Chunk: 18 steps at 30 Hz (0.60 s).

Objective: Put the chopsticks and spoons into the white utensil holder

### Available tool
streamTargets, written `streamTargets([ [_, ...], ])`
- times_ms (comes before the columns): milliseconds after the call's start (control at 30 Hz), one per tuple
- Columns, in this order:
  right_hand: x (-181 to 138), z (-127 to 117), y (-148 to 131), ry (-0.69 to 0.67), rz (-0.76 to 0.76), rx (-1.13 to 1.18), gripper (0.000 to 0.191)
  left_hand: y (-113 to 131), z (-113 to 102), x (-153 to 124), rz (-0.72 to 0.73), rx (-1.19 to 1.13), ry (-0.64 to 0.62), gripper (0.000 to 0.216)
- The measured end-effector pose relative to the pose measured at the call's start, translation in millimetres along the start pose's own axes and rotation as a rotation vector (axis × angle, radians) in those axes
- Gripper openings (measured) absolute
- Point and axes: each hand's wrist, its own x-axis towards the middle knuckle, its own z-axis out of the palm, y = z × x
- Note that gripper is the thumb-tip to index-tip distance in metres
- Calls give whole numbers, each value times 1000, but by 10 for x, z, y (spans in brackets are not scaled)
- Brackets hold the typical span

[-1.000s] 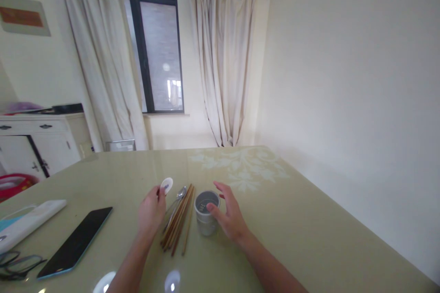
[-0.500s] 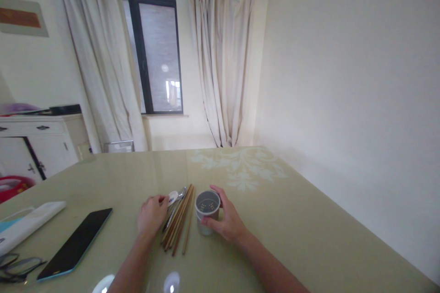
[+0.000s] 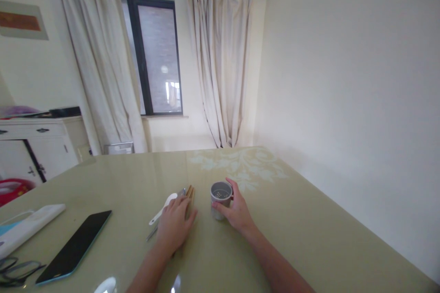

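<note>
My left hand (image 3: 175, 226) lies over a bundle of wooden chopsticks (image 3: 190, 191), fingers on one side and thumb on the other. It hides most of their length. Left of that hand lies a white spoon (image 3: 157, 218), with a thin metal utensil (image 3: 151, 234) partly under the hand. My right hand (image 3: 238, 208) is wrapped round the side of a grey cylindrical holder (image 3: 220, 210), which stands upright to the right of the chopsticks. Small holes dot the inside bottom of the holder.
A dark phone or tablet (image 3: 75, 247) lies on the left of the glossy table (image 3: 309, 238), beside a white strip-shaped device (image 3: 37, 224). Glasses (image 3: 19, 270) rest at the near left corner. A wall (image 3: 360, 100) runs along the table's right side.
My left hand has let go of the white spoon, now farther left, and moved right over the chopsticks. My right hand has shifted the grey holder right and slightly away.
</note>
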Motion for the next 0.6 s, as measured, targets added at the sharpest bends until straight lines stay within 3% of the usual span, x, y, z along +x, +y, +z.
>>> streamTargets([
  [100, -3, -1, 6, 0, 15, -10, 90, 21, 81, -11, 70, -10, -54, 34],
  [367, -54, 41, 66, -14, -42, -122, 90, -243, 168, 103, 96, -141, -129, 40],
  [600, -107, 33, 8, -56, -96, -171, 98, -141, 55, 68, 58, -76, -90, 26],
])
